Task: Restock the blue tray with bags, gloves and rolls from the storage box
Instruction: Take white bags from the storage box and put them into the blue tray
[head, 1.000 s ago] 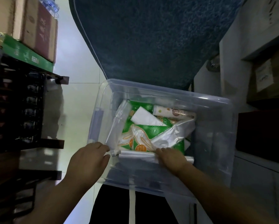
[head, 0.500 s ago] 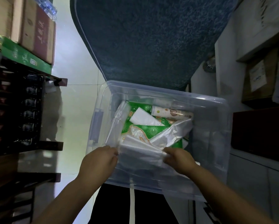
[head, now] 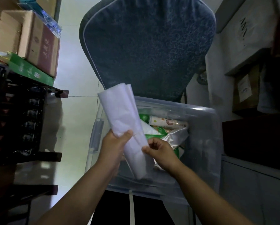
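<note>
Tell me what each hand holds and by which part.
Both hold the folded bundle of plastic bags: the left hand grips its middle, the right hand pinches its edge lower down.

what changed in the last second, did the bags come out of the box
The left hand and right hand raised the bundle of white plastic bags up from the clear storage box: it lay flat along the near side, now it stands upright, leaning left. Both keep hold of it. The printed roll, green packs and silver bag stayed in the box.
</note>
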Demonstrator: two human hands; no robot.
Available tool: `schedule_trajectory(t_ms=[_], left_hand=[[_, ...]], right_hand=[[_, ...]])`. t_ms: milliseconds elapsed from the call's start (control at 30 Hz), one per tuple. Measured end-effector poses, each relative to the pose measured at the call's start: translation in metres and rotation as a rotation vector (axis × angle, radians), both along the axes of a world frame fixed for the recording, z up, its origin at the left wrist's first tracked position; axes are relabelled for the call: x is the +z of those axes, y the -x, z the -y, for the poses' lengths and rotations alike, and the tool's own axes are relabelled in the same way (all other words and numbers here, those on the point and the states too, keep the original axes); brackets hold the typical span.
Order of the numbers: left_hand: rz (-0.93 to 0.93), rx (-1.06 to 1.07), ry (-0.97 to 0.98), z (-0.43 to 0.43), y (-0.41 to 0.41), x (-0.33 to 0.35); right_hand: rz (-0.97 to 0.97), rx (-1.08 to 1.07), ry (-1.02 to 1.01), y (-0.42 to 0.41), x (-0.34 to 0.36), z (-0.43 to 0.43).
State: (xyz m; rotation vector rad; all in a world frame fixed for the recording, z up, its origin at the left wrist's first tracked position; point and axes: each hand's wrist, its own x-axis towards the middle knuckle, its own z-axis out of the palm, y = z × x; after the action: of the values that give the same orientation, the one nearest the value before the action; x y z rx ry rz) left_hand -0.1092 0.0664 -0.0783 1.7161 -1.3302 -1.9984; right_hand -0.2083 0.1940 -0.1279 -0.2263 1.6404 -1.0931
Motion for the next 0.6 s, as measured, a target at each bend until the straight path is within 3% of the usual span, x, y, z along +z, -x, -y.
schedule_trajectory(t_ms=[133,233,367,600], left_hand=[[-0.006,0.143,0.197,0.023,-0.017,-0.006],[-0.018,0.168,0.216,0.038,-0.026,-0.014],[-0.006,0.141,0.219,0.044,-0.031,-0.026],[-0.024,0.089,0.267,0.036,-0.021,-0.035]], right_hand=[[-0.133,-0.212,-0.363,0.001,-0.051,-0.031],[-0.090,-0.340,-0.606,0.011,-0.091,-0.049],[0.249,-0.702,-0.634,0.018,-0.136,-0.041],[0.510,-1.067,-0.506,0.027,-0.157,-0.025]])
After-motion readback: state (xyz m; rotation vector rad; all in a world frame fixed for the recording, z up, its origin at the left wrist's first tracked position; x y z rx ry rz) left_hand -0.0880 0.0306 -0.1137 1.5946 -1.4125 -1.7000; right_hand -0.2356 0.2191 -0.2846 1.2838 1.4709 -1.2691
